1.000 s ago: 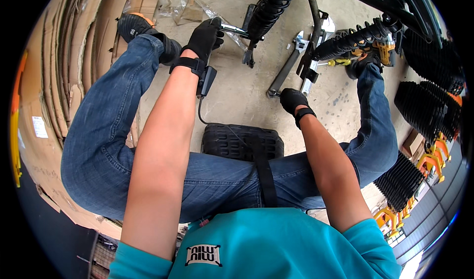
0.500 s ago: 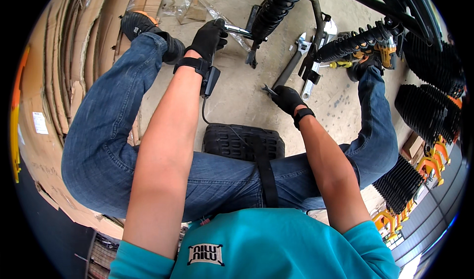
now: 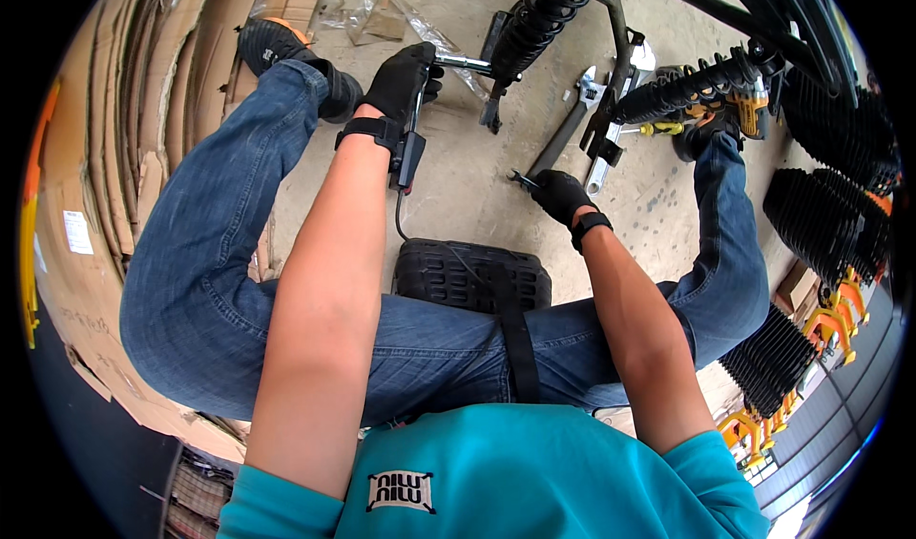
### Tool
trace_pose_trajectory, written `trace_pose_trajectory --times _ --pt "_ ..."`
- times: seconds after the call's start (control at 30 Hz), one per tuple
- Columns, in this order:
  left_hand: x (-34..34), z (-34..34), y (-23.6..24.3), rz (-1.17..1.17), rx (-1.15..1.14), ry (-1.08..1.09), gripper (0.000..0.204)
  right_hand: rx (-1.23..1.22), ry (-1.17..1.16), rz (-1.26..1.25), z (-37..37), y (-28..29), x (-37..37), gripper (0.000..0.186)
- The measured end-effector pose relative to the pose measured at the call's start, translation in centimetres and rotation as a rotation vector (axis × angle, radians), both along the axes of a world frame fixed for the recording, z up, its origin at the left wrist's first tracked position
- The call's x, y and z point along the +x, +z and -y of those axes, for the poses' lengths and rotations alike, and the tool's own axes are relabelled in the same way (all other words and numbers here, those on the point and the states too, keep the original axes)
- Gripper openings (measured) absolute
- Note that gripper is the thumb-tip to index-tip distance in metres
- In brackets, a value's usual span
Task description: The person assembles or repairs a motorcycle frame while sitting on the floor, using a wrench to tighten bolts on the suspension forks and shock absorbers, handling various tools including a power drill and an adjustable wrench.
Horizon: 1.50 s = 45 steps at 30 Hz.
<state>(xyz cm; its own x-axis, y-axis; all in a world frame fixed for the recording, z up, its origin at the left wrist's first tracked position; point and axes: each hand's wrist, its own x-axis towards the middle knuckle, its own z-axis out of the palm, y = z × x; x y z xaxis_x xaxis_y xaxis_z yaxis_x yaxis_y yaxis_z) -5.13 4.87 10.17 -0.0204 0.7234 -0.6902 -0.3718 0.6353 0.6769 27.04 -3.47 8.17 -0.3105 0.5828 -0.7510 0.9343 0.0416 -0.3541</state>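
Observation:
My left hand (image 3: 399,83), in a black glove, is closed round a socket wrench (image 3: 465,63). The wrench's shiny shaft reaches the lower end of a black coil-spring shock absorber (image 3: 546,24) on a black frame; where it meets the mount is too small to make out. My gloved right hand (image 3: 561,198) grips a small wrench (image 3: 520,178), whose jaw end sticks out to the left, apart from the shock absorber. Just beyond that hand, an adjustable wrench (image 3: 565,129) with a dark handle lies on the floor.
A second shock absorber (image 3: 682,89) stands at the right. Near it lie a silver adjustable wrench (image 3: 597,172), a yellow-handled screwdriver (image 3: 658,130) and a yellow power drill (image 3: 753,112). Cardboard sheets (image 3: 143,91) are stacked at left. A black ribbed block (image 3: 448,272) is before my lap.
The small wrench in my right hand has tilted slightly, its jaw end lower. My left hand keeps its grip on the socket wrench, with only a slight shift.

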Motion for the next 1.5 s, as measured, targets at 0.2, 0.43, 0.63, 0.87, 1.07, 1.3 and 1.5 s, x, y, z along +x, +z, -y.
trace_pose_trajectory --times 0.2,0.43,0.63,0.87,1.07,1.3,1.5 --pt "0.2 0.0 0.1 -0.021 0.013 0.0 0.032 0.018 -0.035 0.011 0.0 -0.3 0.0 0.023" --pt "-3.1 1.0 -2.5 -0.072 -0.196 0.201 0.032 0.009 -0.022 -0.031 0.0 -0.5 0.1 0.023" --pt "-3.6 4.9 -5.0 -0.252 -0.354 0.081 0.03 0.025 0.033 -0.028 -0.2 -0.1 -0.4 0.021" --pt "-3.2 7.5 -8.0 -0.609 -0.363 -0.362 0.037 -0.055 -0.067 -0.205 -0.4 0.6 -0.8 0.024" --pt "-2.6 4.9 -4.4 -1.119 -0.29 -1.068 0.037 -0.418 -0.156 -0.39 -2.3 7.3 -4.8 0.016" --pt "1.0 2.4 4.7 -0.209 -0.343 -0.145 0.028 -0.657 -0.779 -0.964 -3.1 10.6 -8.4 0.027" --pt "2.7 4.7 10.1 0.169 0.363 -0.416 0.035 -0.686 -0.866 -1.214 -3.9 11.6 -11.2 0.023"
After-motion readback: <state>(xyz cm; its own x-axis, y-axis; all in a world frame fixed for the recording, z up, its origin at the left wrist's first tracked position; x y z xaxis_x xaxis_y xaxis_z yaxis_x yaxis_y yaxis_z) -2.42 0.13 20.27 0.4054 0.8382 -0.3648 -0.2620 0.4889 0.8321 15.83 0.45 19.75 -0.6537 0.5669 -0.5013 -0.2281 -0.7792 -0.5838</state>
